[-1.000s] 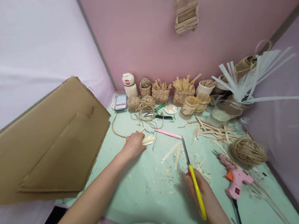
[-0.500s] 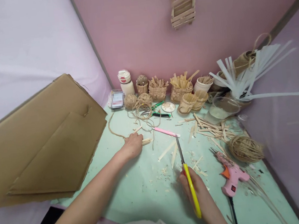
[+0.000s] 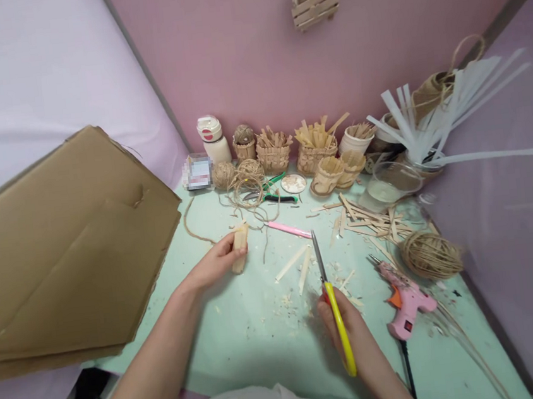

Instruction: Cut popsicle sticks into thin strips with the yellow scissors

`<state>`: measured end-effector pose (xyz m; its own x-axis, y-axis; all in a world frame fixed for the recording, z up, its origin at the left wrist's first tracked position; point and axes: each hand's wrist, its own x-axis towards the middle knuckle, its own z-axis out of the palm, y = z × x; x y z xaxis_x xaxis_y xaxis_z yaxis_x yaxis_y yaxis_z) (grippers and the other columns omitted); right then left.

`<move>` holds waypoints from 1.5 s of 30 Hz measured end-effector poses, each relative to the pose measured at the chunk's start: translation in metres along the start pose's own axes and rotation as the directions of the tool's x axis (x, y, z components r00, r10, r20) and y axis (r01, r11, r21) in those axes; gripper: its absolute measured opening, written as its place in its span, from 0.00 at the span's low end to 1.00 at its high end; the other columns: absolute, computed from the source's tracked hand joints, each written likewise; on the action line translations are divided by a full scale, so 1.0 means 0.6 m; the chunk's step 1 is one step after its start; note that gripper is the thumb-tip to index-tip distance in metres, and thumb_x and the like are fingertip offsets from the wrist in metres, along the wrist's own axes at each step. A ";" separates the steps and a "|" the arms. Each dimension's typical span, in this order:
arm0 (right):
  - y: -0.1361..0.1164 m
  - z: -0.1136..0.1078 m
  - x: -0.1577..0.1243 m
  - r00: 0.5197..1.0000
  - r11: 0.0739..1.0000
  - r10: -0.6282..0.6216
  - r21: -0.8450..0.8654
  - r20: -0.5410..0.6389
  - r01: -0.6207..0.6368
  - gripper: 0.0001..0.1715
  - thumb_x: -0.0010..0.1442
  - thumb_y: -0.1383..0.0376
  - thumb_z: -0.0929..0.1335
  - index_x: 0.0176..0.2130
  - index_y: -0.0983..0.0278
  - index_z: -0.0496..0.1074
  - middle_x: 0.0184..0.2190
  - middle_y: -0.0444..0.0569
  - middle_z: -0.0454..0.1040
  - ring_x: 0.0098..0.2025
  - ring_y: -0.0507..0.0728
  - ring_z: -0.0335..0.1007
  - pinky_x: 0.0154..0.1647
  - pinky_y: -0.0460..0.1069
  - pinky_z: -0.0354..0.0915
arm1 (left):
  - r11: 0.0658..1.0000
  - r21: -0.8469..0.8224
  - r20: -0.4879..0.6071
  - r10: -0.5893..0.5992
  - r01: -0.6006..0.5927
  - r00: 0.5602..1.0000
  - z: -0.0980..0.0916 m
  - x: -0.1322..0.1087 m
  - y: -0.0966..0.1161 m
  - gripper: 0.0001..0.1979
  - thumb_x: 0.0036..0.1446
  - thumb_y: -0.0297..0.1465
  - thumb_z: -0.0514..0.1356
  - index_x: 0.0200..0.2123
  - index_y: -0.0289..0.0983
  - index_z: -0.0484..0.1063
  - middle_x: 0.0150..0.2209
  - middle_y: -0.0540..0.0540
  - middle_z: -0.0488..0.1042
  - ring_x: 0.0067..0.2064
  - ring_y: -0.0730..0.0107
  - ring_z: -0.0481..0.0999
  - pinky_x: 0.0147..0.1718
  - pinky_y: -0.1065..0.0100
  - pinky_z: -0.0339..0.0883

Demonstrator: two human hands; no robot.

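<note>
– Hands first, in the head view: what is changed?
– The left hand point(image 3: 214, 265) lay flat on the short bundle of pale wooden sticks point(image 3: 240, 252), which lay across the pale green worktop point(image 3: 263, 346). Now its grip is closed around the bundle and has raised it. I cannot tell if the lower end touches the worktop.
– Which way does it point?
– Its long axis runs away from the person, leaning a little to the right.
– And the right hand point(image 3: 353, 327)?
– Its grip is closed on the yellow-handled scissors point(image 3: 330, 294). The blades are shut, with the tip pointing away, near the pink glue gun point(image 3: 406, 300).
</note>
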<state>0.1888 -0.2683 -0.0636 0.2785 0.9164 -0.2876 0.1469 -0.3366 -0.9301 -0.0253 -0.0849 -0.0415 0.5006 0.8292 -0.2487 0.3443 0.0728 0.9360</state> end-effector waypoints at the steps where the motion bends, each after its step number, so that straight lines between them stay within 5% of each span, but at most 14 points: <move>1: 0.000 0.001 0.000 1.000 1.000 0.006 0.011 0.005 -0.007 0.19 0.58 0.50 0.63 0.29 0.62 0.60 0.21 0.38 0.57 0.21 0.49 0.52 0.19 0.44 0.53 | 0.994 -0.107 -0.005 0.002 -0.002 1.000 0.005 0.000 -0.008 0.13 0.53 0.38 0.59 0.39 0.37 0.67 0.39 0.44 0.71 0.39 0.65 0.70 0.35 0.69 0.63; 4: 0.007 0.003 0.001 0.998 0.998 0.043 0.041 0.036 -0.044 0.19 0.59 0.49 0.62 0.30 0.62 0.60 0.20 0.37 0.56 0.19 0.48 0.50 0.16 0.43 0.51 | 0.965 -0.249 -0.103 0.056 -0.081 0.993 0.028 -0.003 -0.030 0.14 0.54 0.39 0.59 0.39 0.37 0.65 0.38 0.43 0.71 0.38 0.65 0.71 0.36 0.68 0.63; 9: 0.010 0.000 0.001 0.997 0.998 0.065 0.002 0.029 -0.065 0.18 0.60 0.49 0.62 0.32 0.61 0.59 0.20 0.37 0.54 0.18 0.48 0.50 0.16 0.43 0.50 | 0.938 -0.142 -0.289 0.268 -0.317 0.919 0.058 -0.014 -0.042 0.11 0.57 0.36 0.57 0.42 0.39 0.62 0.36 0.47 0.70 0.39 0.69 0.70 0.42 0.65 0.62; 19: 0.013 0.009 0.008 0.997 0.996 0.077 -0.041 0.015 -0.076 0.19 0.60 0.48 0.61 0.33 0.61 0.60 0.20 0.36 0.54 0.19 0.48 0.50 0.18 0.44 0.49 | 0.955 -0.192 -0.255 0.173 -0.226 0.951 0.055 -0.017 -0.062 0.18 0.54 0.34 0.61 0.47 0.38 0.64 0.34 0.48 0.71 0.37 0.70 0.70 0.38 0.67 0.63; 26: 0.008 0.016 0.023 0.999 0.988 0.004 -0.157 0.039 0.002 0.19 0.58 0.50 0.63 0.27 0.60 0.56 0.21 0.37 0.55 0.23 0.50 0.52 0.24 0.45 0.52 | 0.968 0.000 -0.175 0.246 -0.249 0.953 0.047 -0.021 -0.054 0.09 0.56 0.36 0.58 0.32 0.36 0.71 0.34 0.47 0.72 0.37 0.68 0.70 0.37 0.68 0.62; 32: -0.036 0.018 0.036 0.998 0.990 -0.034 -0.141 -0.046 0.028 0.19 0.53 0.50 0.66 0.25 0.61 0.58 0.20 0.38 0.58 0.23 0.51 0.55 0.23 0.45 0.55 | 0.976 -0.015 -0.227 0.209 -0.218 0.951 0.051 -0.025 -0.060 0.12 0.57 0.39 0.56 0.37 0.37 0.69 0.33 0.48 0.73 0.37 0.68 0.70 0.37 0.68 0.61; 37: -0.020 0.026 0.051 0.989 0.981 -0.123 -0.161 -0.076 0.110 0.19 0.54 0.50 0.65 0.27 0.61 0.62 0.22 0.41 0.63 0.25 0.53 0.59 0.26 0.46 0.58 | 0.978 -0.071 -0.190 0.180 -0.196 0.965 0.053 -0.024 -0.067 0.17 0.56 0.39 0.57 0.46 0.38 0.66 0.31 0.50 0.73 0.34 0.68 0.70 0.36 0.68 0.62; 45: -0.011 0.042 0.066 0.985 0.901 -0.166 -0.413 -0.050 0.131 0.17 0.58 0.50 0.62 0.29 0.60 0.59 0.24 0.44 0.68 0.28 0.56 0.66 0.29 0.46 0.59 | 0.964 -0.079 -0.188 0.236 -0.254 0.953 0.052 -0.024 -0.063 0.11 0.58 0.37 0.53 0.34 0.36 0.69 0.30 0.49 0.72 0.34 0.69 0.70 0.36 0.69 0.61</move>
<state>0.1746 -0.2245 -0.0746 0.2971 0.9476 -0.1174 0.5609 -0.2727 -0.7817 -0.0204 -0.1168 -0.0810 0.4092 0.9119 0.0309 0.1417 -0.0970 0.9852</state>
